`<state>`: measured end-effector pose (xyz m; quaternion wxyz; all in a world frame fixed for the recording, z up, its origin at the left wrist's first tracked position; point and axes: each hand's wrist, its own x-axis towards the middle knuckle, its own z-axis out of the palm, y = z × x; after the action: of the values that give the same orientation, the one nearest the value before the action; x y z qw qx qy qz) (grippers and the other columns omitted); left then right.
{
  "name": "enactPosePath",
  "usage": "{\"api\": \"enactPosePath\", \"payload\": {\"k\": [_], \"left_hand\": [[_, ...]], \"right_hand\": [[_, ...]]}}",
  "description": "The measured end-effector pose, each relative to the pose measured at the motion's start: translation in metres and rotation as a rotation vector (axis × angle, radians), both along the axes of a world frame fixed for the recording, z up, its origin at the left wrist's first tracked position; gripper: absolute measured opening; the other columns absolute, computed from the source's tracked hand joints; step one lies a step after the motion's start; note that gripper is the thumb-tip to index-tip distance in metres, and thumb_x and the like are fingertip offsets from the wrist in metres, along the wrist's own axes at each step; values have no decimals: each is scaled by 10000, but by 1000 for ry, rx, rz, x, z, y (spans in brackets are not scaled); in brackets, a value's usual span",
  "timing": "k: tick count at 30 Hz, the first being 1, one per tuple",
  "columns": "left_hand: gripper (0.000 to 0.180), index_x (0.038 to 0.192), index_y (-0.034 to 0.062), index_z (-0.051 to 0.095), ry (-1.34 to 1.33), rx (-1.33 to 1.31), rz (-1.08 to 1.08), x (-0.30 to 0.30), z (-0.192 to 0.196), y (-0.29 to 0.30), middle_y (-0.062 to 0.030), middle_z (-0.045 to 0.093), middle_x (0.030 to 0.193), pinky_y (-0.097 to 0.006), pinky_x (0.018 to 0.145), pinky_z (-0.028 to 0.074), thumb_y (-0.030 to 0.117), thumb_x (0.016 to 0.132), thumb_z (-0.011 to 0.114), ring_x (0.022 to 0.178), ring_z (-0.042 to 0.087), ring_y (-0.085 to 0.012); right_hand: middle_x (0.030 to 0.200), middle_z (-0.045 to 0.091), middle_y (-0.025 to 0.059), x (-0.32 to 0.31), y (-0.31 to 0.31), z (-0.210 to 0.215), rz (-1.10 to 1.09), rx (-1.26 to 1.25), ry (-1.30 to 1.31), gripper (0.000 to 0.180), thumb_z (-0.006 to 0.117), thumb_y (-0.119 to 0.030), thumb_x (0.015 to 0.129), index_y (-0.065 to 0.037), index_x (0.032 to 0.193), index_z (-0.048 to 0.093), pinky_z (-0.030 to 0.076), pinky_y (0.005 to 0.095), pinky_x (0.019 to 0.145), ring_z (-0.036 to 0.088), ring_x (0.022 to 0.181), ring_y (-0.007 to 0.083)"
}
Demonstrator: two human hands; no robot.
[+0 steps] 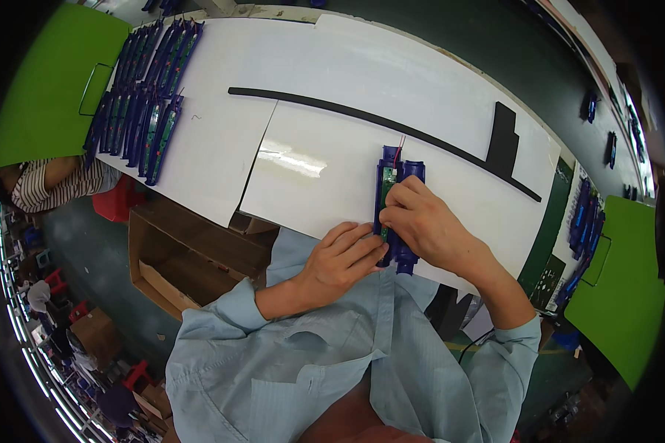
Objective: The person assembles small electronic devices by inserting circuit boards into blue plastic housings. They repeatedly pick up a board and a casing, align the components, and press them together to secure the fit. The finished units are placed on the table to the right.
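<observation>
A dark blue plastic housing [389, 153] lies lengthwise in front of me, with a narrow green circuit board [388, 178] in its left trough. Thin red wires [398, 152] stick out at its far end. A second blue housing half [408, 260] lies close along its right side; I cannot tell if the two are joined. My left hand [340, 262] is closed on the near left end of the housing, fingertips over its edge. Above the board, my right hand [430, 225] bends over with thumb and index finger pinched together; what they hold, if anything, is hidden.
A black angled strip [377, 119] crosses the white table [332, 196] beyond the housing. Rows of blue housings with boards [155, 133] lie at the far left, near a green panel [55, 85]. An open cardboard box [192, 251] stands below the left table edge. A person in stripes sits far left.
</observation>
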<state>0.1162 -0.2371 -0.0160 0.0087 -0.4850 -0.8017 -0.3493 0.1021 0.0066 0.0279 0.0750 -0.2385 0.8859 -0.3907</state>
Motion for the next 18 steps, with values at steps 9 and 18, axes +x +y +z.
{"api": "enactPosePath", "payload": {"k": [9, 18], "left_hand": [[427, 1173, -7, 717, 35, -165, -43, -8, 20, 0, -188, 604, 1482, -447, 1016, 549, 191, 822, 859, 1204, 659, -330], [379, 1162, -32, 704, -9, -114, -69, -14, 22, 1, -190, 617, 1399, -423, 967, 591, 103, 822, 804, 1209, 652, -346]], "right_hand": [[1066, 599, 125, 32, 8, -3, -511, -146, -64, 383, 784, 3, 921, -45, 1292, 701, 568, 354, 761, 654, 865, 278], [1141, 581, 217, 76, -4, -2, -504, 34, -195, 975, 854, -214, 907, -6, 1669, 281, 576, 476, 700, 681, 858, 404]]}}
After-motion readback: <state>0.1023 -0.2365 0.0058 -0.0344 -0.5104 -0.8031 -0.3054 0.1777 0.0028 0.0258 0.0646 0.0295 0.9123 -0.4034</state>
